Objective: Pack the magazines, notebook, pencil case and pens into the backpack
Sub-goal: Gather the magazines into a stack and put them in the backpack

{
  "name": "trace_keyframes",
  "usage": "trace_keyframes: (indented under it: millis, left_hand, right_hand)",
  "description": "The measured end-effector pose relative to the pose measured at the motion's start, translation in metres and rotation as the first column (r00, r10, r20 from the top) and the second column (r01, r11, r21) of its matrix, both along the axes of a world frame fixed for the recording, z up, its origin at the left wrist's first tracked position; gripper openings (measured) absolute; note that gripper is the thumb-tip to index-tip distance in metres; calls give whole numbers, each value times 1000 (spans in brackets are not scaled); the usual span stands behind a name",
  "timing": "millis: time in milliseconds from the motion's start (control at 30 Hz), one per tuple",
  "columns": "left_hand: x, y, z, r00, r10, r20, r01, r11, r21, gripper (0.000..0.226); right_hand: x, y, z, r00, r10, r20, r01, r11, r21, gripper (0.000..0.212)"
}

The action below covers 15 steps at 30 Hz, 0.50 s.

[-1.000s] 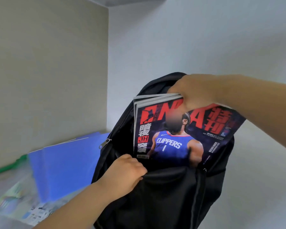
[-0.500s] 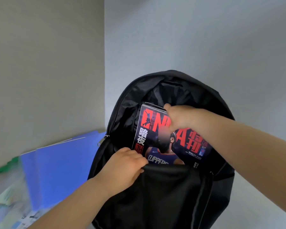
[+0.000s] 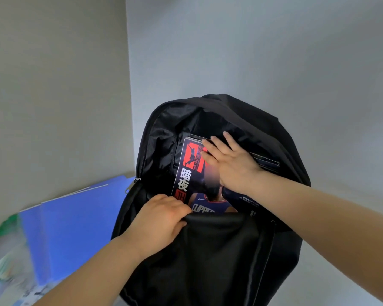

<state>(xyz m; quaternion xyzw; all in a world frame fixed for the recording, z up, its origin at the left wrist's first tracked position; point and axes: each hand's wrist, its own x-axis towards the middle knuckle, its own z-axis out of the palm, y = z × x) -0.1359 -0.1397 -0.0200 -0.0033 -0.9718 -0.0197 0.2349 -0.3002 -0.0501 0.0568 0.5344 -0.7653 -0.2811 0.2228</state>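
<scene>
A black backpack (image 3: pixel 219 261) stands upright with its main compartment unzipped. A stack of magazines (image 3: pixel 189 173), the front cover showing a basketball player and red lettering, sits inside the compartment with its lower part hidden behind the front panel. My right hand (image 3: pixel 230 164) lies flat on the front cover with fingers spread, gripping nothing. My left hand (image 3: pixel 161 219) is closed on the top edge of the backpack's front panel, holding it away from the magazines. No notebook, pencil case or pens are identifiable in view.
Blue folders (image 3: pixel 75 221) lean against the beige wall at the left, with a green edge (image 3: pixel 2 226) behind them. Blurred printed papers (image 3: pixel 7 277) lie at the lower left. A pale wall rises behind the backpack.
The magazines have slid down from above the opening into the backpack. My right hand let go of their top edge and now rests flat on the cover. My left hand kept its hold.
</scene>
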Motion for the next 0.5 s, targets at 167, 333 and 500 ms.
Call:
trace_keyframes:
  millis: [167, 333, 500]
  left_hand:
    - [-3, 2, 6, 995, 42, 87, -51, 994, 99, 18]
    - [5, 2, 7, 993, 108, 39, -115, 964, 240, 41]
    - [51, 8, 3, 924, 335, -185, -212, 851, 480, 23]
  right_hand:
    - [23, 10, -3, 973, 127, 191, -106, 988, -115, 47]
    - [39, 23, 8, 948, 127, 293, -92, 987, -132, 37]
    - [71, 23, 19, 802, 271, 532, -91, 936, -340, 29]
